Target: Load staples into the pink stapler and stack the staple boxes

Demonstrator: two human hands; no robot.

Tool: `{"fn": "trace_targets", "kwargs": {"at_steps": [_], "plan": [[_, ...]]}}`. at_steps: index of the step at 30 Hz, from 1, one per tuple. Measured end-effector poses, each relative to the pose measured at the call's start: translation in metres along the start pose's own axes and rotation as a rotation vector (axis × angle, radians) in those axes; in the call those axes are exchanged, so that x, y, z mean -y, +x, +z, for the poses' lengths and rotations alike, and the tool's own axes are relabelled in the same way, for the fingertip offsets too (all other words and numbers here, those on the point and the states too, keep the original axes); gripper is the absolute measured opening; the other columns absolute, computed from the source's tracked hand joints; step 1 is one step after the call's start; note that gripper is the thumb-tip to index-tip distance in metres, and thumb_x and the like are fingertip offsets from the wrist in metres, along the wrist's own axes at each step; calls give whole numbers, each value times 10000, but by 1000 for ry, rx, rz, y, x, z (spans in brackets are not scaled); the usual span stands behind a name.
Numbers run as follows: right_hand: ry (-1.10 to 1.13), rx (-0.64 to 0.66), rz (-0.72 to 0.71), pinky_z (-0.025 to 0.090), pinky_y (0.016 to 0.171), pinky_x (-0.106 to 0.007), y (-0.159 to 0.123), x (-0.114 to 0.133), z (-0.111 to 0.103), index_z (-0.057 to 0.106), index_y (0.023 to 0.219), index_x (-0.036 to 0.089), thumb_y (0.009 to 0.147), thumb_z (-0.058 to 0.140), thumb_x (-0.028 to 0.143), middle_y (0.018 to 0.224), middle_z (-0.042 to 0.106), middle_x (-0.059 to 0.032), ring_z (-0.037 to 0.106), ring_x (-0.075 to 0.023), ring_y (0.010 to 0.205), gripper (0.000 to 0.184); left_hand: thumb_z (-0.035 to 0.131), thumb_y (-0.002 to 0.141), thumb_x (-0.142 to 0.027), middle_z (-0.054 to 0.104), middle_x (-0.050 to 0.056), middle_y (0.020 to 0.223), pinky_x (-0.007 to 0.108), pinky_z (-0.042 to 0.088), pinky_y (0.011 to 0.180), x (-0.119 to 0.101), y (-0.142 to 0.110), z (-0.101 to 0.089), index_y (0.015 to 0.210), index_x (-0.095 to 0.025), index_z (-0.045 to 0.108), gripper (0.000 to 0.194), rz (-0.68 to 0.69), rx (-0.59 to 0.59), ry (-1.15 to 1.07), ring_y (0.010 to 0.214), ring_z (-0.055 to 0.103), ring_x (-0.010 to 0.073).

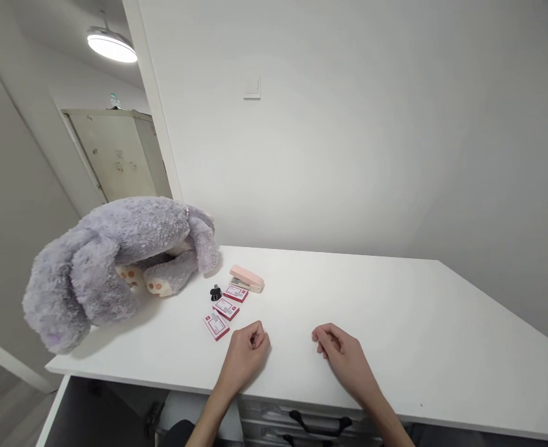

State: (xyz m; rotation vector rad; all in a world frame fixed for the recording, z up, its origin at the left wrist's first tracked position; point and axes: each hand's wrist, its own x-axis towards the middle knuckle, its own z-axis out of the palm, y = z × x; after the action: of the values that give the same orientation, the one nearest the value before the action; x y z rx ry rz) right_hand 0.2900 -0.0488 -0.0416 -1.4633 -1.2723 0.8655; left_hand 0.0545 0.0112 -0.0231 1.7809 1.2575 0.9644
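Observation:
My left hand rests on the white tabletop near its front edge, curled into a loose fist with nothing showing in it. My right hand lies farther right on the same surface, its fingers folded in and no object visible in them. Just left of my left hand is a small red-and-white box. Behind it lie a second such box and a third box. A black binder clip sits beside them. Behind the boxes a pale pink stapler lies at a slant. Neither hand touches these things.
A large grey-purple plush toy is draped over the table's left end. The white table stands against a wall with a switch. Below its front edge are drawers with a black handle. A cabinet shows through the doorway.

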Motion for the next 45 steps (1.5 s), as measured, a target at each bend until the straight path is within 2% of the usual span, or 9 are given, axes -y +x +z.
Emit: {"fn": "trace_targets", "kwargs": {"at_steps": [6, 13, 17, 19, 26, 31, 35, 38, 45], "plan": [[-147, 22, -19, 442, 617, -297, 13, -1, 7, 717, 825, 246, 950, 545, 568, 799, 721, -36, 603, -204, 671, 386, 542, 757, -254, 240, -64, 593, 268, 179, 563, 0, -2, 0, 613, -226, 250, 327, -4, 24, -13, 600, 234, 110], [-244, 71, -124, 405, 604, -307, 59, 5, 36, 701, 841, 261, 961, 510, 508, 739, 699, -1, 526, -182, 585, 334, 544, 778, -238, 259, -64, 572, 278, 189, 555, -2, -4, 1, 604, -224, 265, 329, 0, 27, 5, 585, 245, 111], [-176, 41, -170, 458, 636, -317, 94, 5, 62, 691, 988, 253, 901, 590, 457, 1000, 765, -24, 558, -158, 582, 244, 556, 780, -247, 247, -66, 564, 275, 186, 550, -2, -3, 2, 598, -222, 267, 342, -15, 33, -3, 577, 243, 110], [-187, 14, -194, 492, 677, -334, 111, 3, 75, 666, 1120, 253, 849, 648, 456, 1135, 749, -30, 557, -139, 566, 339, 557, 780, -250, 244, -68, 564, 274, 188, 548, -1, -2, 3, 598, -223, 263, 347, -26, 37, -4, 577, 241, 111], [-287, 49, -268, 511, 867, -374, 155, 8, 110, 578, 1363, 278, 813, 727, 486, 1340, 690, -35, 688, -227, 947, 606, 547, 773, -227, 249, -66, 568, 278, 181, 548, 0, 0, 4, 602, -223, 251, 341, -39, 34, 4, 579, 240, 111], [-320, 95, -304, 473, 910, -363, 166, 14, 121, 687, 1170, 296, 868, 713, 433, 1224, 748, -14, 676, -257, 1104, 333, 535, 771, -222, 243, -66, 560, 277, 181, 548, -2, 1, 4, 599, -223, 247, 335, -44, 25, 24, 574, 244, 109], [-307, 73, -277, 480, 826, -350, 164, 13, 113, 698, 1093, 246, 891, 664, 405, 1119, 751, -41, 677, -232, 925, 259, 530, 762, -212, 245, -67, 561, 277, 180, 549, -1, 0, 3, 598, -223, 254, 321, -41, 22, 22, 576, 244, 108], [-288, 73, -261, 479, 748, -340, 157, 9, 91, 698, 1086, 222, 881, 658, 418, 1046, 742, -40, 631, -194, 751, 286, 529, 770, -221, 247, -67, 565, 273, 186, 552, 0, -1, 3, 599, -223, 256, 321, -38, 19, 23, 580, 248, 108], [-167, 240, -269, 475, 757, -323, 124, -4, 22, 733, 1064, 221, 847, 724, 460, 888, 681, -17, 593, -206, 814, 323, 558, 806, -294, 294, -69, 582, 244, 245, 560, -2, 1, 0, 634, -232, 311, 307, -67, -57, -2, 578, 315, 113]]}}
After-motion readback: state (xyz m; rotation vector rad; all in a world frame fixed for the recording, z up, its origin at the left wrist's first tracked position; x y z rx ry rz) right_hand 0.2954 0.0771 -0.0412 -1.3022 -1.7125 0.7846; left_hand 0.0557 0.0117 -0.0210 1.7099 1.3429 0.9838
